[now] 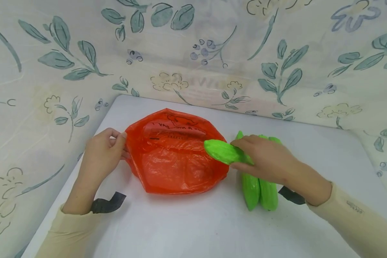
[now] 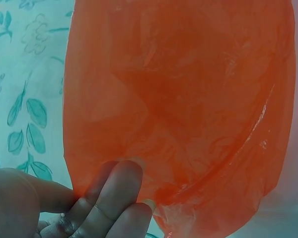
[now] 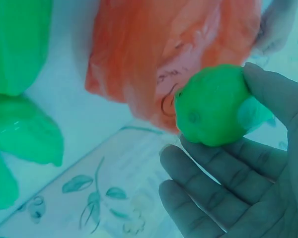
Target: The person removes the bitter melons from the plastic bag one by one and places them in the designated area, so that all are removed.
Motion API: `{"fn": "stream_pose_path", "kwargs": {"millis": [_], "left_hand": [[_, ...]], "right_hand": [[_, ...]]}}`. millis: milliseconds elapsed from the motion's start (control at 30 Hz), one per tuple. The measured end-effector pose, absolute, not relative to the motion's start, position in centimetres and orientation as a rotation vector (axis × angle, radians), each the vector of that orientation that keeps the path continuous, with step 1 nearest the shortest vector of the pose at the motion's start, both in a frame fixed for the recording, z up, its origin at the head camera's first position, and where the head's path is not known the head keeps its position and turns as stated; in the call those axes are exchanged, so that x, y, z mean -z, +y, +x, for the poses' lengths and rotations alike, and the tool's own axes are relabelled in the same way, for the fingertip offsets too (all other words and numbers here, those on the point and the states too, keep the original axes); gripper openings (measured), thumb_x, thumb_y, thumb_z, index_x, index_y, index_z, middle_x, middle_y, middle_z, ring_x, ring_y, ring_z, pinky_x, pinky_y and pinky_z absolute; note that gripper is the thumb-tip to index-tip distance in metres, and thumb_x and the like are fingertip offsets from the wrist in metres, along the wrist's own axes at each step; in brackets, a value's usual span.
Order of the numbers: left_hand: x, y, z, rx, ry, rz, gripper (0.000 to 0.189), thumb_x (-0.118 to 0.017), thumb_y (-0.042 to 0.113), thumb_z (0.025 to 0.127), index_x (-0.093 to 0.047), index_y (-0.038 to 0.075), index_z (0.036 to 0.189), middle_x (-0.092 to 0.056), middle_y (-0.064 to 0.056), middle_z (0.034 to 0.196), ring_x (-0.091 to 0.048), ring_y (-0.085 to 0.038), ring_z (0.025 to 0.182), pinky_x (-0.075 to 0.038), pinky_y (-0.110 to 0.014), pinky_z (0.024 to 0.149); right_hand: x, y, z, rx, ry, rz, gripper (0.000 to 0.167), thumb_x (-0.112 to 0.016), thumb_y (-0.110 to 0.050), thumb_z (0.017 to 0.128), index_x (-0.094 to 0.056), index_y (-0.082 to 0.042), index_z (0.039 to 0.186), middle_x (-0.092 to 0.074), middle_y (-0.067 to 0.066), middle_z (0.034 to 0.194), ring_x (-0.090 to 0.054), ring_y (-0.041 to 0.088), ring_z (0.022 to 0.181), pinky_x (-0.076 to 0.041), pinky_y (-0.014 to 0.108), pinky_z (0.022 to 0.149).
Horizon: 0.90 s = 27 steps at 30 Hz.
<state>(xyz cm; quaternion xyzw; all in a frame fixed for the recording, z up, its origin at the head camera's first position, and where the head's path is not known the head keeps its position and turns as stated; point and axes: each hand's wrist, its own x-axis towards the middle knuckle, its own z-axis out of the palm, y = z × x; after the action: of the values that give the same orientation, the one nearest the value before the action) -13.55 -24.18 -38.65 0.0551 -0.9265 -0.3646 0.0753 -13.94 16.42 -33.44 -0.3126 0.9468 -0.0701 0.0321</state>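
A red plastic bag (image 1: 177, 165) lies spread on the white table with its mouth held wide. My left hand (image 1: 104, 154) pinches the bag's left edge between thumb and fingers; the left wrist view shows the fingers (image 2: 121, 191) against the thin film. In my right hand (image 1: 267, 157) is a bright green, bumpy bitter gourd (image 1: 224, 151), gripped between thumb and fingers. Its tapered tip points left, over the bag's right rim. The right wrist view shows the blunt end of this bitter gourd (image 3: 213, 106). Several similar gourds (image 1: 268, 193) lie below the right hand, partly hidden by it.
The white table (image 1: 187, 225) ends at floral-patterned sheeting (image 1: 206, 82) behind and at the left. Black straps (image 1: 108, 203) hang at both wrists beside the cream sleeves. The gourd pile sits just right of the bag.
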Motion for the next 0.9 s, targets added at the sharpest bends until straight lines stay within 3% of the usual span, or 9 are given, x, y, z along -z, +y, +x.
{"fn": "stream_pose_path", "kwargs": {"millis": [333,733,900], "left_hand": [[38.8,-23.8,-13.5,1.116,-2.766,0.187,0.041,-0.046,0.036,0.110,-0.061,-0.002,0.118,-0.074,-0.023,0.102,-0.075,-0.032,0.077,-0.061,-0.050,0.076],[38.9,-23.6,-13.5,1.126,-2.756,0.183,0.042,-0.046,0.037,0.111,-0.060,-0.002,0.117,-0.074,-0.025,0.104,-0.075,-0.033,0.079,-0.061,-0.050,0.076],[38.8,-23.7,-13.5,1.122,-2.761,0.184,0.042,-0.046,0.037,0.111,-0.060,-0.002,0.119,-0.073,-0.025,0.104,-0.075,-0.034,0.079,-0.060,-0.051,0.077]], "right_hand": [[33.3,20.2,-11.6,0.236,2.963,-0.794,0.061,-0.078,-0.044,0.094,-0.063,-0.009,0.141,-0.069,0.012,0.130,-0.066,0.032,0.114,-0.057,0.054,0.089],[34.7,24.3,-9.3,0.329,2.965,-0.557,0.069,-0.068,-0.056,0.097,-0.060,-0.002,0.140,-0.073,0.007,0.115,-0.070,0.031,0.105,-0.057,0.054,0.086],[35.4,26.0,-8.2,0.411,2.985,-0.517,0.066,-0.068,-0.054,0.099,-0.060,-0.001,0.138,-0.074,0.007,0.114,-0.071,0.032,0.103,-0.057,0.054,0.084]]}}
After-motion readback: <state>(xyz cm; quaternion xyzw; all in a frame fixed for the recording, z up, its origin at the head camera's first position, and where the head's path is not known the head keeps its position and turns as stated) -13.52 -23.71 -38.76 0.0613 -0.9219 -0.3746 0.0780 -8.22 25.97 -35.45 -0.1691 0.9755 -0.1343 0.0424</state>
